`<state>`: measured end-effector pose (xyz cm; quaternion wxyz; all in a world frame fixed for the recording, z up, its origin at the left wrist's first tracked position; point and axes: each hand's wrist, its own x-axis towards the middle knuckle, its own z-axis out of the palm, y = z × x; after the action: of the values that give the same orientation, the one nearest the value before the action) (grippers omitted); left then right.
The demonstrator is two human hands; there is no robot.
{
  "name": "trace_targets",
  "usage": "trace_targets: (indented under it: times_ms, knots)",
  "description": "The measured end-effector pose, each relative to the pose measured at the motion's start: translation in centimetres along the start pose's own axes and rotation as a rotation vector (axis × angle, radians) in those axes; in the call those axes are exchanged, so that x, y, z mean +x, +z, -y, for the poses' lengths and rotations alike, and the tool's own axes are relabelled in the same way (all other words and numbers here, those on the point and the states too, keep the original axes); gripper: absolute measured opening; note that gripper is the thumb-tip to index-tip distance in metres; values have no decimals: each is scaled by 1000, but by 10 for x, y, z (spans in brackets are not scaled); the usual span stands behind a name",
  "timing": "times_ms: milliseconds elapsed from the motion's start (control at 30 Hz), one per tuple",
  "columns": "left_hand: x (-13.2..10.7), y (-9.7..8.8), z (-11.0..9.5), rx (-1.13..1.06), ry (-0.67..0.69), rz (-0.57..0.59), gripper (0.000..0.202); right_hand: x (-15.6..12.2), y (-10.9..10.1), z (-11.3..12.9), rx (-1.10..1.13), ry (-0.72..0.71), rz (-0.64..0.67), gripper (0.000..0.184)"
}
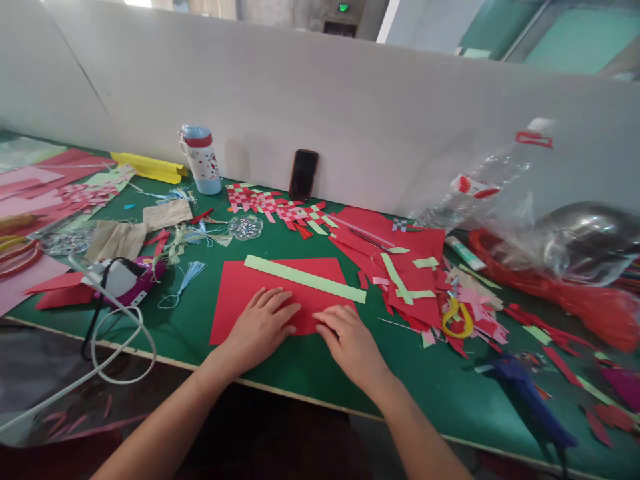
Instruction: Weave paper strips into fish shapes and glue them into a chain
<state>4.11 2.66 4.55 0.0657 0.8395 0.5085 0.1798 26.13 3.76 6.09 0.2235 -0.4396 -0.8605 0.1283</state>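
A red paper sheet (240, 287) lies flat on the green table (320, 373) in front of me. My left hand (260, 327) rests palm down on its lower middle, fingers spread flat. My right hand (350, 340) presses on the sheet's lower right edge, fingers stretched forward and close together. A long light-green paper strip (305, 279) lies diagonally across the top of the red sheet, just beyond my fingertips. Neither hand holds anything.
A heap of red paper with green strips (400, 267) and yellow-handled scissors (457, 319) sits right. Woven red-white pieces (275, 207), a phone (303, 173) and a bottle (203, 159) stand behind. A blue glue gun (525, 393) lies at the right front, a white cable (120, 333) at the left.
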Motion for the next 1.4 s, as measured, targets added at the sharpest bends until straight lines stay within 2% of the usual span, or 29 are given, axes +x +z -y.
trace_targets:
  times_ms: [133,367,600,833,967,1167,1300,1400]
  knots:
    - [-2,5,2,-11,3,30,37,1,9,-1,-21,33,19,21]
    - [-1,3,3,-15,-17,40,38,8,2,0,-37,59,105,16]
    - [-1,4,4,-27,-31,54,39,12,3,4,-83,62,151,19]
    - [-1,3,4,-28,-32,52,38,5,-5,-8,119,157,81,23]
    - [0,3,3,-27,-34,50,37,4,-9,-15,79,131,-14,26]
    - [-1,3,1,16,-13,46,38,5,0,-8,-34,22,45,23]
    - [-3,4,1,67,26,8,39,3,4,-5,-28,38,20,20]
    - [-3,3,0,78,23,3,38,6,3,-5,-19,72,59,16]
